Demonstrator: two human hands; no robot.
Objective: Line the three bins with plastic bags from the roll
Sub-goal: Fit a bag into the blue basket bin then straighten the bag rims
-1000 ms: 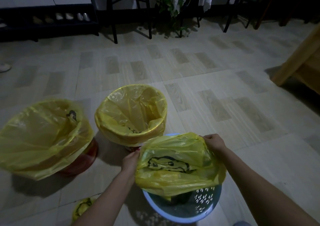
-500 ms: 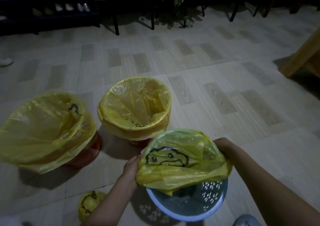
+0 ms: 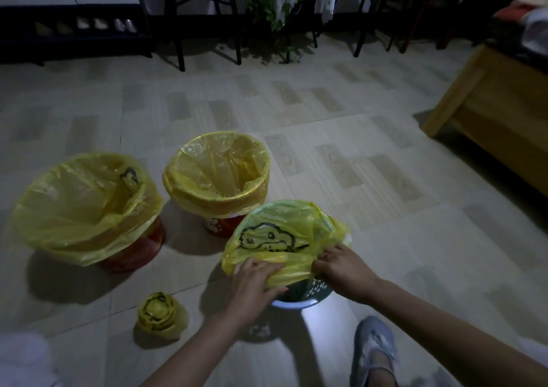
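Head view: left hand [image 3: 255, 280] and right hand [image 3: 341, 265] gripping yellow bag [image 3: 275, 232] at bin rim [image 3: 296, 303].

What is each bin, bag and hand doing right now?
Left red bin: lined, bag folded over rim.
Middle bin: lined, bag open.
Blue bin: partly covered by bag.
Yellow bag: bunched over blue bin.
Bag roll: on floor, rolled.
Left hand: gripping bag.
Right hand: gripping bag.

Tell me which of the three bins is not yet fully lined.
The pale blue perforated plastic bin nearest the person: its yellow bag leaves the near rim bare.
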